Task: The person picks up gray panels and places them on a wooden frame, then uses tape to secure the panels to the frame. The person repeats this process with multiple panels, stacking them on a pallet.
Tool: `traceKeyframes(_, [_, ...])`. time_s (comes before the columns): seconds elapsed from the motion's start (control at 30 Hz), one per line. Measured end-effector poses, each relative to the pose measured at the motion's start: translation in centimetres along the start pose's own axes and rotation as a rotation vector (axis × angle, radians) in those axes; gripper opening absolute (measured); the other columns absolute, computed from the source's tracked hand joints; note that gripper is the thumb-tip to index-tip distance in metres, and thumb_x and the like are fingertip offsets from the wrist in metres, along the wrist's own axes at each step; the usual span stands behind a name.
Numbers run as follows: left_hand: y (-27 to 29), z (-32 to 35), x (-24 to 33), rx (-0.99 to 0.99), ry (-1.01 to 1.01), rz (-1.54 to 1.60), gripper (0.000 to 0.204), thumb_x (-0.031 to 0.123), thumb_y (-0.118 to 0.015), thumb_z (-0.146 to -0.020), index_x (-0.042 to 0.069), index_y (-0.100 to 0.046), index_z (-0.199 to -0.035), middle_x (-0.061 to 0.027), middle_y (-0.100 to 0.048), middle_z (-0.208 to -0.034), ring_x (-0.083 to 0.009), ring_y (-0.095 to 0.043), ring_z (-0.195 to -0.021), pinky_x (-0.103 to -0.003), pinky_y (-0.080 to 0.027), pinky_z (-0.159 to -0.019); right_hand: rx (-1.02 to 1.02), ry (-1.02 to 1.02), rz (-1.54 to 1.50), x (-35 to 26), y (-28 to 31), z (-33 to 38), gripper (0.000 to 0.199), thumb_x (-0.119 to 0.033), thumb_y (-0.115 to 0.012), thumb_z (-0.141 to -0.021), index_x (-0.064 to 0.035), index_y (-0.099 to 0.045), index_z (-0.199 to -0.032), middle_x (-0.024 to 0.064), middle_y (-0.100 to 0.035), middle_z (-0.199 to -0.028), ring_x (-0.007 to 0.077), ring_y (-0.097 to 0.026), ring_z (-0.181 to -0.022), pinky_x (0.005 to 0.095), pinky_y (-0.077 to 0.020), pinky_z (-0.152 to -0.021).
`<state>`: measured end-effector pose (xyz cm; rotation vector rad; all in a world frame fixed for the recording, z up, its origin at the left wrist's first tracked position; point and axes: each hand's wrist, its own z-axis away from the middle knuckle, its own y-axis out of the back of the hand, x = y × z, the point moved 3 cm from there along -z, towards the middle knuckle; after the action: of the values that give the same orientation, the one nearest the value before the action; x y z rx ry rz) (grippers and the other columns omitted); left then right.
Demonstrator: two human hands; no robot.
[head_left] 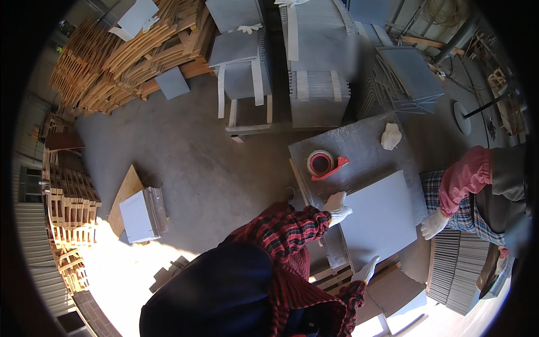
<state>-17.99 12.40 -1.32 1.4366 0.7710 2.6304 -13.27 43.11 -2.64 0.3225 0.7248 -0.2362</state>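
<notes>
A flat grey panel (382, 216) lies slanted across a stack of larger dark grey sheets (359, 140). My left hand (338, 209), in a white glove with a red and black plaid sleeve, is closed at the panel's near left corner. Lower down, my right hand (366, 271), gloved in white as well, grips the panel's near lower edge; its fingertips are partly hidden. A red tape dispenser (336, 168) with a roll of tape (320, 163) rests on the stack beyond my left hand. Farther right on the stack sits a crumpled white glove or cloth (391, 136).
At the right, a co-worker's white-gloved hand (433, 224) hangs beside the panel. Tall stacks of grey panels (320, 45) stand at the back. Wooden pallets (157, 50) are piled at the far left. A small panel stack (139, 216) leans on a board on the floor.
</notes>
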Motion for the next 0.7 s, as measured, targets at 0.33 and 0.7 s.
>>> traceKeyframes(0.33, [7.5, 0.7, -1.2, -0.599, -0.025, -0.178, 0.084, 0.040, -0.060, -0.089, 0.007, -0.026, -0.158, -0.0158, -0.034, -0.161, -0.0307, -0.033, -0.148, -0.039, -0.029, -0.121, 0.090, -0.034, 0.404, -0.5, 0.2, 0.9, 0.086, -0.064, -0.052, -0.096, -0.0049, -0.032, -0.155, 0.0168, -0.047, -0.149, 0.0338, -0.047, -0.135, 0.0552, -0.0380, -0.109])
traceKeyframes(0.7, [34.2, 4.3, -33.7, -0.405, -0.283, -0.317, 0.033, 0.029, -0.050, -0.100, 0.005, -0.066, -0.116, -0.0140, -0.066, -0.120, -0.0315, -0.062, -0.114, -0.038, -0.051, -0.099, 0.304, 0.169, 1.085, 17.6, -4.7, 13.1, 0.063, -0.052, -0.050, -0.101, 0.0018, -0.058, -0.133, 0.0231, -0.063, -0.128, 0.0335, -0.064, -0.112, 0.0404, -0.0516, -0.092])
